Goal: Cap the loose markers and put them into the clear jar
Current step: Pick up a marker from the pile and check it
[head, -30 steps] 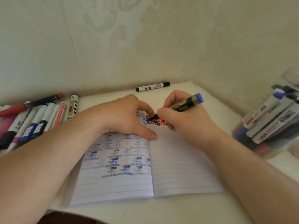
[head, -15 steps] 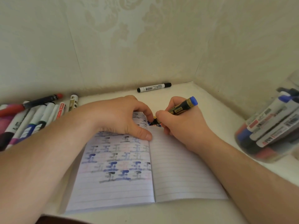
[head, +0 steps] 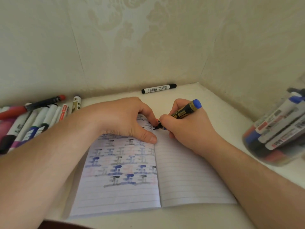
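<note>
The left edge of the surface (head: pixel 214 103) is blocked by a row of markers (head: pixel 38 123) — the right by the clear jar (head: pixel 277 134); bare room is left behind the notebook (head: pixel 189 176), broken only by one black-capped marker (head: pixel 158 88).

Left hand (head: pixel 125 120): bare, wearing no ring or glove; short trimmed thumbnail showing. Left forearm (head: pixel 41 162): bare, showing no sleeve or watch up to the frame edge. Right hand (head: pixel 186 129): bare, wearing no ring. Right forearm (head: pixel 255 179): bare, showing no sleeve or band.
</note>
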The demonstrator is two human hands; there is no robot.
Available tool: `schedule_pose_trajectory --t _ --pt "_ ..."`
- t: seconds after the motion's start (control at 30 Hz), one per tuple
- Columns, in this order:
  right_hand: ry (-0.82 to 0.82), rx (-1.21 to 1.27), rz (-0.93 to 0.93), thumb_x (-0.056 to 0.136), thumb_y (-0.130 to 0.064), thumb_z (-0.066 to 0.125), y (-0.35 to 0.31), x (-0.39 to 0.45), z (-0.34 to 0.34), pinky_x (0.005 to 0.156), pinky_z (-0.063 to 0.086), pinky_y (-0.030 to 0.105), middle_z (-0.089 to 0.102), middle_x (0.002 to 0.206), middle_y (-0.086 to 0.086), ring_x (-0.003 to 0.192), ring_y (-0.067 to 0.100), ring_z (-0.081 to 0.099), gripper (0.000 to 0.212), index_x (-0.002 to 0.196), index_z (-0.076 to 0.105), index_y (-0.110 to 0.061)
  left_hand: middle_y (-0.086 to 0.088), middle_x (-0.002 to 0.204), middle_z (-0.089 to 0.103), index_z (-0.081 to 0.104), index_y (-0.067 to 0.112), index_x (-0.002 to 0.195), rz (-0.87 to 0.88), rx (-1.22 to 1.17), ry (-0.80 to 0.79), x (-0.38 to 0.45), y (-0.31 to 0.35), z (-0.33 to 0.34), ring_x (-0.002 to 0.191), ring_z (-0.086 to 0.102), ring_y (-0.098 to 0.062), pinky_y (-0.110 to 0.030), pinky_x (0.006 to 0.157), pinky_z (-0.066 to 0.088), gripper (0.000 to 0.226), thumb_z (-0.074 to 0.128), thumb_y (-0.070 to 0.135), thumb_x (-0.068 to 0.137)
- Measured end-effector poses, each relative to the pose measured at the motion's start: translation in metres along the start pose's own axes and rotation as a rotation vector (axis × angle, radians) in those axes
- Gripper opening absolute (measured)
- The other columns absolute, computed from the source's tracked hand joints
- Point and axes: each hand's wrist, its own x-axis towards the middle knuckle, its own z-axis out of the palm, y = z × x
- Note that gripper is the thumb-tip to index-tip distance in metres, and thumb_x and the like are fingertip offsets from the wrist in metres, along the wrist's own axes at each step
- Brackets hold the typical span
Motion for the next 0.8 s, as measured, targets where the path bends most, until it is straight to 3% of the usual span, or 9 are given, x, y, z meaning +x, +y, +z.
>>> schedule_pose_trajectory --t 0.13,0.37,0.63,0.8 --pt "0.006 0.063 0.016 0.080 -0.014 0.075 0.0019 0.0014 -0.0014 0.047 0.044 0.024 0.066 0.072 0.023 0.048 0.014 0.062 0.023 0.073 0.054 -0.004 0.055 0.094 0.049 0.074 0.047 0.104 -0.008 0.005 0.011 -0.0001 0.0003 0.0002 0.095 0.050 0.026 -0.004 0.077 0.038 0.049 0.089 0.063 0.060" --pt "-0.013 0.022 -0.004 0.079 -0.015 0.077 0.0005 0.0002 0.0002 0.046 0.045 0.022 0.065 0.067 0.019 0.047 0.014 0.061 0.025 0.072 0.055 -0.004 0.055 0.093 0.049 0.073 0.048 0.098 -0.010 -0.010 0.005 -0.0004 0.0013 0.0003 0.093 0.050 0.027 -0.012 0.079 0.039 0.047 0.088 0.066 0.058" --pt "-0.007 0.058 -0.010 0.079 -0.015 0.077 0.0024 0.0013 0.0000 0.049 0.047 0.026 0.068 0.069 0.018 0.048 0.014 0.063 0.024 0.072 0.056 -0.007 0.055 0.092 0.049 0.073 0.047 0.104 -0.013 -0.004 0.008 -0.0004 0.0013 -0.0003 0.094 0.052 0.024 -0.012 0.080 0.041 0.051 0.088 0.065 0.059" --pt "-0.027 0.046 -0.002 0.079 -0.013 0.076 0.0025 0.0015 -0.0013 0.045 0.042 0.022 0.064 0.068 0.023 0.045 0.013 0.057 0.024 0.072 0.055 -0.004 0.052 0.094 0.051 0.073 0.047 0.103 -0.009 -0.008 0.001 -0.0009 0.0024 -0.0005 0.095 0.052 0.023 -0.011 0.079 0.041 0.049 0.089 0.064 0.060"
